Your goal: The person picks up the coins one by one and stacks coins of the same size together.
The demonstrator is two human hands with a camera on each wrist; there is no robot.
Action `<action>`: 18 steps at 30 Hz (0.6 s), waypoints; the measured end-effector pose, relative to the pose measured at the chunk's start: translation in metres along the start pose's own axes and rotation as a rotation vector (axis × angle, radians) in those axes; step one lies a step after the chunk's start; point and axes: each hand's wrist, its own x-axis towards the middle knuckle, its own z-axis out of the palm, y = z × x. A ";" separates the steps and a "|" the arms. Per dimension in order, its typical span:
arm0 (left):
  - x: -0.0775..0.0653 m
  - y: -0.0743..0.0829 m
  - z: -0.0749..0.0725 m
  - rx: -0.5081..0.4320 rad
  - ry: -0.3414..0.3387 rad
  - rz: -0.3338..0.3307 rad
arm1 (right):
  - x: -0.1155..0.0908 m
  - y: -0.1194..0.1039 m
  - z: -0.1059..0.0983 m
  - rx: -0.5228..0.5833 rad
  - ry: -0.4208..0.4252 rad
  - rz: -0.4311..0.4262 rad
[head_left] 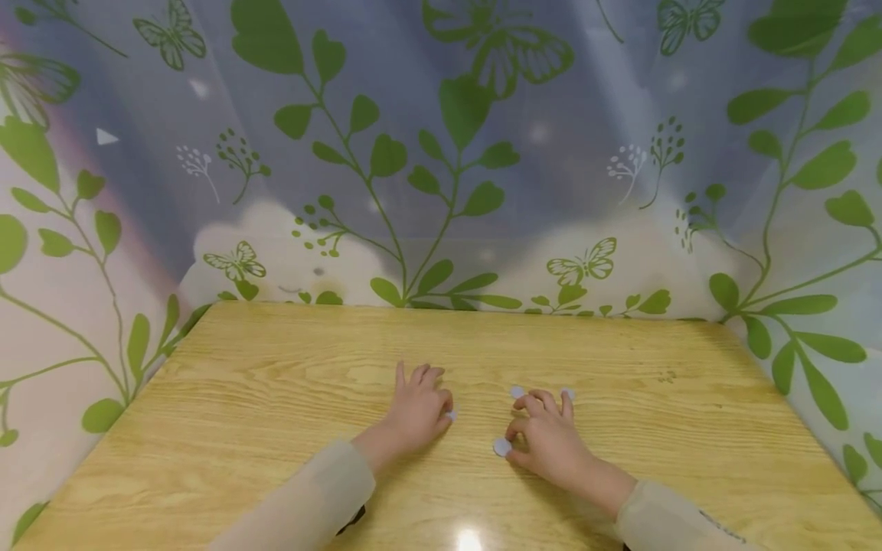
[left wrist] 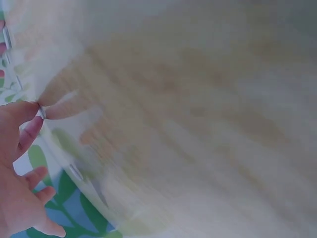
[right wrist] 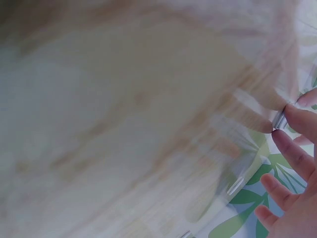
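My left hand pinches a thin round coin-like disc between thumb and index finger, with its other fingers spread. In the left wrist view the pinched disc stands on edge at the tabletop. To the right, my right hand has its thumb and index finger on another pale coin-like disc. The right wrist view shows silvery edges of the held disc; whether it is one or stacked, I cannot tell. Two more discs lie beyond the right fingers, one left and one right.
Both hands work over a wood-grain table with a shiny surface that reflects the fingers. A curtain printed with green leaves and butterflies hangs along its back and sides.
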 end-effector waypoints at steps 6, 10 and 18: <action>-0.020 -0.006 -0.001 -0.058 0.016 0.022 | 0.000 -0.002 0.000 -0.001 0.000 -0.001; -0.034 -0.011 -0.004 -0.077 0.021 0.022 | 0.002 -0.003 -0.002 0.010 -0.021 -0.003; -0.050 -0.018 -0.006 -0.114 0.029 -0.025 | 0.029 -0.008 -0.005 -0.014 0.009 -0.017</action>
